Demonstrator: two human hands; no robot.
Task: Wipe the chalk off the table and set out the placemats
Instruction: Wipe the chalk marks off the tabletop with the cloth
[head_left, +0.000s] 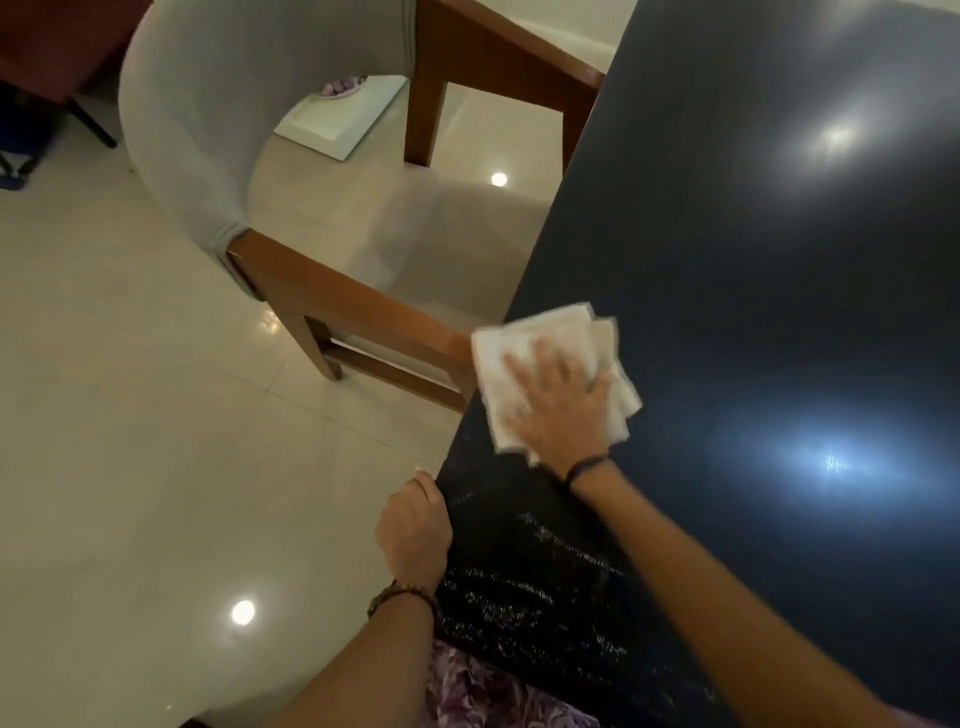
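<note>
White folded cloth (550, 374) under a flat palm, that's the whole grip here: the right hand (558, 402) has its fingers spread straight and pressing down, not curled round anything. The cloth sits right at the bench (753, 260) edge, hanging a little over it at about 9 o'clock from the hand.

The left hand (415, 530) is down at 7 o'clock from the cloth, resting on the bench edge with the fingers bent over it. Can't tell if it's really clamping the edge or just leaning there.

The chalk (545, 582) is the scratchy white streaking at 6 o'clock from the cloth, between the two forearms, close to the body. Past the cloth, toward 12 and 2 o'clock, the dark top looks clean and shiny.

To do this well I'd say keep the palm flat, pull long overlapping strokes back through that streaky patch, and flip to a fresh fold once it loads up, or it'll just smear. No placemats in view. A grey-backed wooden chair (208, 171) stands at 10 o'clock.
</note>
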